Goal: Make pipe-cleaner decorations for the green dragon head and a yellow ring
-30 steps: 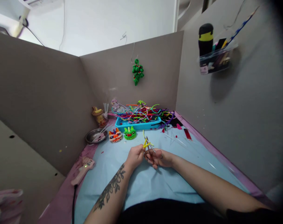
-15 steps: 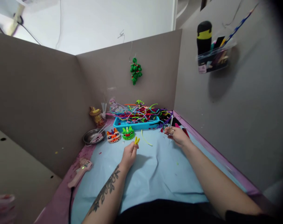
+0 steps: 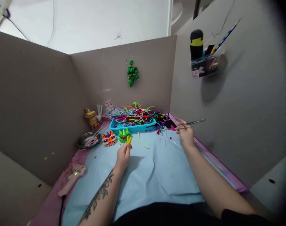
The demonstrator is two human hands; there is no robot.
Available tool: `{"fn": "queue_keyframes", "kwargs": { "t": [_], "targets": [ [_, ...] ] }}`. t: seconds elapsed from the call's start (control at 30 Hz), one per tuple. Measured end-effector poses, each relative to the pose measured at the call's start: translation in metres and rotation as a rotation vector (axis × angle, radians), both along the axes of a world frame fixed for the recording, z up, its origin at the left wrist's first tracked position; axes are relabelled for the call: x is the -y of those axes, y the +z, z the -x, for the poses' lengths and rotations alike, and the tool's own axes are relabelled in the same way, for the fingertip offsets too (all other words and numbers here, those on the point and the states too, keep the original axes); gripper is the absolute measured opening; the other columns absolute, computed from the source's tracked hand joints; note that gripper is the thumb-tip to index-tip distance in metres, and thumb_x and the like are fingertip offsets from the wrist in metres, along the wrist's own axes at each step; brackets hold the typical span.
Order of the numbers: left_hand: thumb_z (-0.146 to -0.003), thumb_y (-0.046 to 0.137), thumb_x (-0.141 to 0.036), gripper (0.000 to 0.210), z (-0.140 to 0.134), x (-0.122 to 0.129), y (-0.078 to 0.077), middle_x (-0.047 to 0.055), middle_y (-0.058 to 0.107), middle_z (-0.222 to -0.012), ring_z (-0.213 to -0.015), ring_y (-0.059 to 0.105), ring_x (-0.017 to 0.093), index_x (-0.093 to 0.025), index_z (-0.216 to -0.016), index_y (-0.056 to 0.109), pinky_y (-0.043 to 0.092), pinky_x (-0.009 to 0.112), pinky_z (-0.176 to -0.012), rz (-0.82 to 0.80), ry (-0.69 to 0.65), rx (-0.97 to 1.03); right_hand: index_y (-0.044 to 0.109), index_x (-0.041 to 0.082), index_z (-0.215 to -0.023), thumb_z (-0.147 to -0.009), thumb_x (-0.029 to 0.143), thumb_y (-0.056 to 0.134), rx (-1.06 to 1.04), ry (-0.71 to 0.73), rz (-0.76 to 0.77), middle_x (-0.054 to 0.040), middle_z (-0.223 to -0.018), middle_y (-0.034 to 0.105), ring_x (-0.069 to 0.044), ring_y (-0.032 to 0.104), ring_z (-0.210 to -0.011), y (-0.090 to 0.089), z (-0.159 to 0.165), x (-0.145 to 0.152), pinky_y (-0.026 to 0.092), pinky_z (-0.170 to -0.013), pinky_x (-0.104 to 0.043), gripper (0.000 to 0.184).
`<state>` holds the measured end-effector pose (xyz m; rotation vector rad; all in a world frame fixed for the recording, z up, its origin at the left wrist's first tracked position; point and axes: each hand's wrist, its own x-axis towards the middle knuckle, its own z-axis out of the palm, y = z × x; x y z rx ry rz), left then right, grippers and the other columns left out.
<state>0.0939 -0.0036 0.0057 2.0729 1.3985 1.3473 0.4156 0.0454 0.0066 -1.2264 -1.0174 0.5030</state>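
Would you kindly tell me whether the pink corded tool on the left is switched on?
It appears on: a green light glows on the pink tool; whether it is hot, I cannot tell.

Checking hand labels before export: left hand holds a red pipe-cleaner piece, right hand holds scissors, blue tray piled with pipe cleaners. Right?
One error: colour. In the head view, the left hand holds a yellow pipe-cleaner piece, not red. The rest stands: right hand holds scissors, blue tray piled with pipe cleaners.
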Motion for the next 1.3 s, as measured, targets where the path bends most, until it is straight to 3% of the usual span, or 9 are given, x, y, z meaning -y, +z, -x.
{"fn": "queue_keyframes", "kwargs": {
  "t": [0.07,0.2,0.3,0.43,0.53,0.77,1.0,1.2,1.3],
  "targets": [
    [-0.087,0.034,-0.038,0.031,-0.002,0.0,-0.002,-0.003,0.044,-0.054,-0.051,0.044,0.013,-0.019,-0.069,0.051,0.035,0.023,-0.054,0.002,-0.035,-0.02,0.044,0.016,-0.119,-0.074,0.045,0.048,0.012,0.002,0.011,-0.0075,-0.092,0.058,-0.012,0.052,-0.062,-0.001,0.014,0.0,0.043,-0.051,-0.022,0.054],
    [-0.088,0.032,-0.038,0.031,-0.003,0.001,-0.006,-0.001,0.047,-0.056,-0.054,0.047,0.013,-0.019,-0.071,0.051,0.036,0.023,-0.056,0.018,-0.11,-0.091,0.058,0.014,-0.105,-0.071,0.041,0.055,0.132,0.255,0.162,-0.0056,-0.078,0.061,-0.013,0.052,-0.057,-0.001,0.047,0.007,0.042,-0.052,-0.024,0.044],
    [-0.088,0.032,-0.036,0.03,-0.002,0.002,-0.005,-0.001,0.047,-0.056,-0.053,0.047,0.013,-0.019,-0.072,0.05,0.036,0.024,-0.056,0.009,-0.131,-0.119,0.065,0.013,-0.096,-0.072,0.039,0.056,0.292,0.329,0.207,-0.0057,-0.076,0.064,-0.016,0.055,-0.063,-0.003,0.058,0.012,0.042,-0.059,-0.026,0.037],
    [-0.088,0.033,-0.035,0.028,-0.003,0.003,-0.002,-0.002,0.045,-0.055,-0.052,0.046,0.013,-0.019,-0.07,0.049,0.035,0.023,-0.054,-0.003,-0.128,-0.138,0.069,0.015,-0.072,-0.07,0.024,0.059,0.61,0.348,0.384,-0.0044,-0.068,0.065,-0.017,0.056,-0.067,-0.005,0.057,0.013,0.039,-0.063,-0.026,0.014],
    [-0.088,0.033,-0.034,0.028,-0.003,0.003,-0.002,-0.003,0.043,-0.054,-0.05,0.045,0.012,-0.019,-0.07,0.049,0.035,0.023,-0.054,-0.007,-0.127,-0.152,0.067,0.015,-0.06,-0.068,0.018,0.059,0.664,0.336,0.441,-0.003,-0.056,0.06,-0.016,0.054,-0.062,-0.005,0.054,0.012,0.036,-0.06,-0.025,0.011],
    [-0.087,0.035,-0.035,0.028,-0.003,0.003,-0.001,-0.003,0.042,-0.054,-0.05,0.043,0.012,-0.019,-0.069,0.05,0.034,0.023,-0.054,0.014,-0.137,-0.133,0.067,0.015,-0.069,-0.073,0.02,0.051,0.605,0.314,0.537,-0.0008,-0.048,0.057,-0.012,0.051,-0.048,-0.003,0.05,0.013,0.036,-0.05,-0.022,0.017],
    [-0.083,0.04,-0.05,0.036,-0.003,-0.002,0.0,-0.006,0.035,-0.047,-0.044,0.033,0.01,-0.018,-0.071,0.052,0.026,0.021,-0.045,0.158,-0.08,0.32,0.059,0.014,-0.064,-0.072,0.014,0.049,0.547,0.386,0.653,-0.0004,-0.044,0.057,-0.01,0.05,-0.038,-0.013,0.031,0.003,0.037,-0.043,-0.02,0.013],
    [-0.081,0.045,-0.053,0.036,-0.002,-0.01,-0.003,-0.009,0.026,-0.044,-0.038,0.021,0.006,-0.018,-0.074,0.05,0.016,0.018,-0.039,0.268,-0.133,0.669,0.062,0.017,-0.089,-0.075,0.014,0.05,0.594,0.215,0.465,-0.0032,-0.077,0.063,-0.014,0.056,-0.071,-0.02,0.033,-0.008,0.042,-0.066,-0.024,0.018],
    [-0.078,0.049,-0.053,0.036,-0.003,-0.01,-0.001,-0.01,0.025,-0.042,-0.037,0.02,0.005,-0.017,-0.072,0.05,0.014,0.018,-0.038,0.276,-0.151,0.737,0.066,0.02,-0.085,-0.065,0.019,0.065,0.718,0.305,0.35,-0.0034,-0.086,0.059,-0.017,0.054,-0.082,-0.026,0.041,-0.008,0.04,-0.077,-0.027,0.02]
  ]
}}
